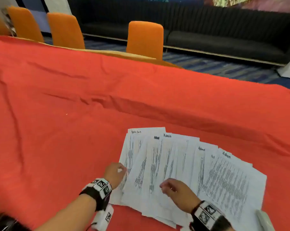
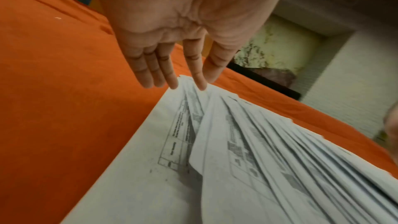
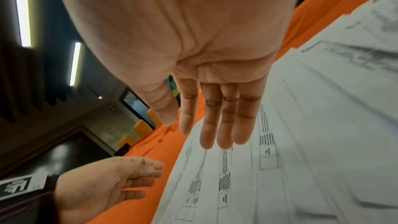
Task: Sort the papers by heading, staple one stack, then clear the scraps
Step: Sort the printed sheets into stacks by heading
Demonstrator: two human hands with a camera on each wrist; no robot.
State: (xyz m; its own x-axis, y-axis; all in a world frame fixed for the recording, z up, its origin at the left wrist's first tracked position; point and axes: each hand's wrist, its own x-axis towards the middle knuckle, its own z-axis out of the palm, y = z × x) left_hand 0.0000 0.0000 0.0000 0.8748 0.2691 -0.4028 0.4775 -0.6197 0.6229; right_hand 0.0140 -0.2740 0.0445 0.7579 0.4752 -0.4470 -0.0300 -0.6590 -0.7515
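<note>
Several printed papers [image 1: 187,165] lie fanned out on the red tablecloth [image 1: 74,105], most headed "Admin" and the leftmost with another heading. My left hand [image 1: 115,173] is at the fan's left edge with fingers straight; in the left wrist view its fingertips [image 2: 201,85] touch the edges of the papers [image 2: 247,151]. My right hand [image 1: 173,189] hovers over the middle of the fan; in the right wrist view its fingers [image 3: 217,125] are straight above the papers [image 3: 301,142] and hold nothing. My left hand [image 3: 120,181] also shows there, open beside the sheets.
A white object [image 1: 264,220] lies at the papers' lower right corner, partly out of frame. Orange chairs [image 1: 145,39] stand along the table's far edge, and a black sofa [image 1: 224,42] runs behind them. The cloth is wrinkled at mid-table.
</note>
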